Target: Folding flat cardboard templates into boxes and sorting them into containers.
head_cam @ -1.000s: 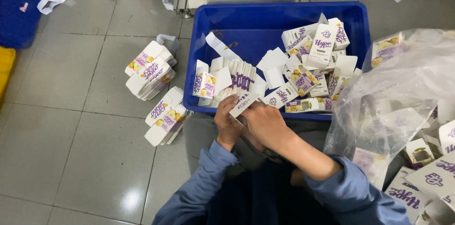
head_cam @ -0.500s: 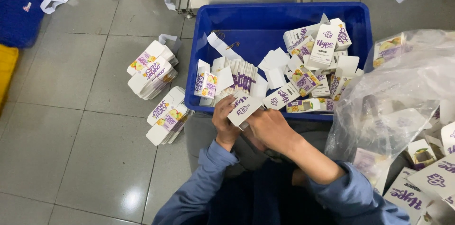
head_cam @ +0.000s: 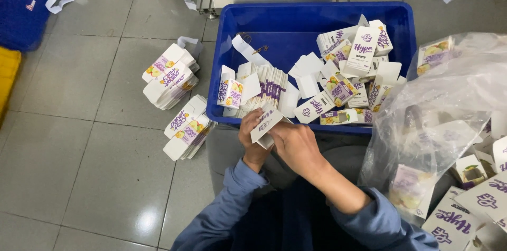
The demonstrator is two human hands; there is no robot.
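1. The left hand (head_cam: 252, 142) and the right hand (head_cam: 297, 144) meet at the near rim of the blue plastic crate (head_cam: 311, 18), both sets of fingers clamped on 1 small white cardboard carton with purple print (head_cam: 265, 122)
2. That carton sits tilted between the hands, just above the crate's front edge
3. Inside the crate lie a row of flattened white cartons (head_cam: 268, 88) and loose folded ones
4. 2 stacks of flat cartons (head_cam: 171, 76) rest on the grey tiled floor (head_cam: 79, 140), left of the crate
5. A clear plastic bag of cartons (head_cam: 449, 108) lies to the right
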